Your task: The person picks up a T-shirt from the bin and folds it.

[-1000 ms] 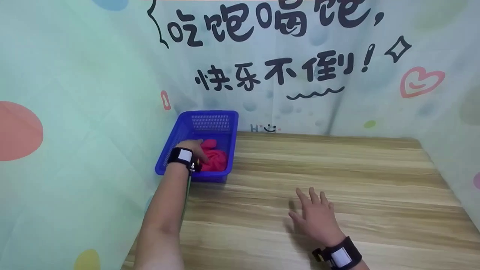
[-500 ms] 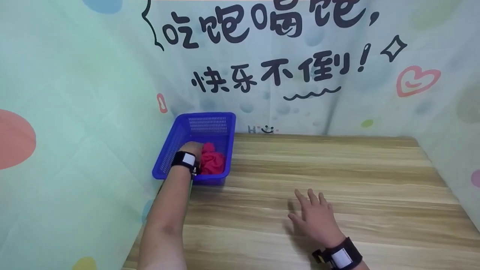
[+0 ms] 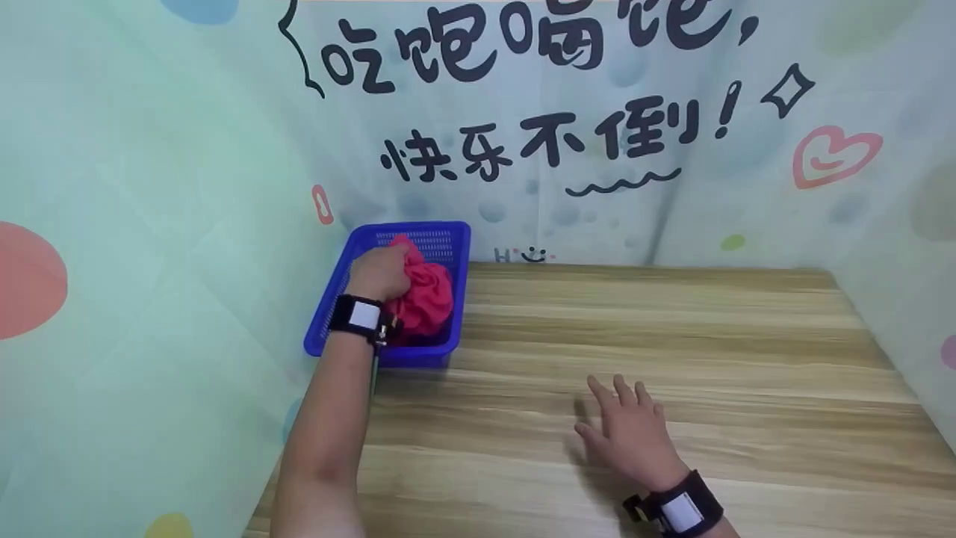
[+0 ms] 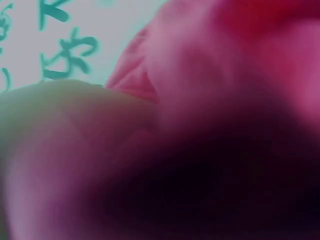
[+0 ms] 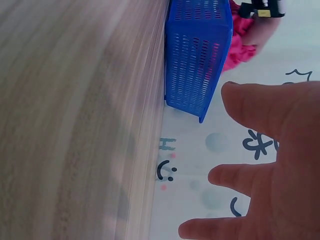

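A crumpled pinkish-red cloth (image 3: 427,300) is bunched up in the blue plastic basket (image 3: 461,299), its top rising to the rim. My left hand (image 3: 379,270) grips the cloth at its upper left, fingers curled into the fabric. The left wrist view is mostly blurred folds of the cloth (image 4: 190,60) close to the lens, with part of the hand in shadow. In the right wrist view, cloth shows above the basket's side (image 5: 192,70). Over the wooden tabletop, my right hand (image 3: 635,441) holds nothing, its fingers spread.
The basket stands at the back left of the wood-grain table (image 3: 672,336), close to the left fabric wall (image 3: 149,149). A printed backdrop (image 3: 732,217) with black lettering hangs behind the table's far edge. Each wrist wears a black strap.
My left hand reached down into the basket, took hold of the cloth and has raised it, so the bunch now stands higher. My right hand has stayed in place.
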`<state>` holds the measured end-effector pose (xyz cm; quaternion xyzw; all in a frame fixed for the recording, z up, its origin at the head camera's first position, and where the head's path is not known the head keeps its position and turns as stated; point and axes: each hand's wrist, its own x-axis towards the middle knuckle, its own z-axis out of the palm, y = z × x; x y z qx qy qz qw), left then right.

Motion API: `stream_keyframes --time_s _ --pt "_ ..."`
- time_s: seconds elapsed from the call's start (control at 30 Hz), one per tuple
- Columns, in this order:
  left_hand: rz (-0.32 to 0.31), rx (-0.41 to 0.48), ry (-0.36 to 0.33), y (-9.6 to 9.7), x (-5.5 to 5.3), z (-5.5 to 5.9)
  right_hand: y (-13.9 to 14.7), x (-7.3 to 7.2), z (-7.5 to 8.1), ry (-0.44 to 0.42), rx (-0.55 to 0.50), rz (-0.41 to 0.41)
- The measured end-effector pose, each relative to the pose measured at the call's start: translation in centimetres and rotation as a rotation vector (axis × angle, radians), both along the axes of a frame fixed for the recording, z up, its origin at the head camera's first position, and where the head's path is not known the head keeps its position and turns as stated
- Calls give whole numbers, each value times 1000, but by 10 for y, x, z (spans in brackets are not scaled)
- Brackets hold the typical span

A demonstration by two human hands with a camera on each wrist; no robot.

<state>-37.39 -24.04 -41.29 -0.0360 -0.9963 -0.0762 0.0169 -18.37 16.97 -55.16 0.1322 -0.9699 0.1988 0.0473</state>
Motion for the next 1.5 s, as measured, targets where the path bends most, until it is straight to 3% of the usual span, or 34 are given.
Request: stream_keyframes --time_s 0.23,0.4,0.7,0.87,1.03,1.2,1.37,1.5 --pt "51 50 178 39 20 47 2 1 1 -6 0 -9" --pt "60 66 262 68 43 75 3 2 0 0 -6 -20" --pt "20 36 409 117 98 105 7 2 6 8 -14 -36" --pt "-27 80 467 140 128 115 11 3 12 47 -35 -60" --pt "-79 121 542 155 155 116 13 1 16 127 -66 -59" --pt "-130 90 527 167 168 107 15 -3 20 199 -168 -85" --pt "-211 11 470 188 170 79 24 -5 26 220 -292 -157" --pt "-271 -58 390 207 166 42 33 -7 30 238 -338 -202"
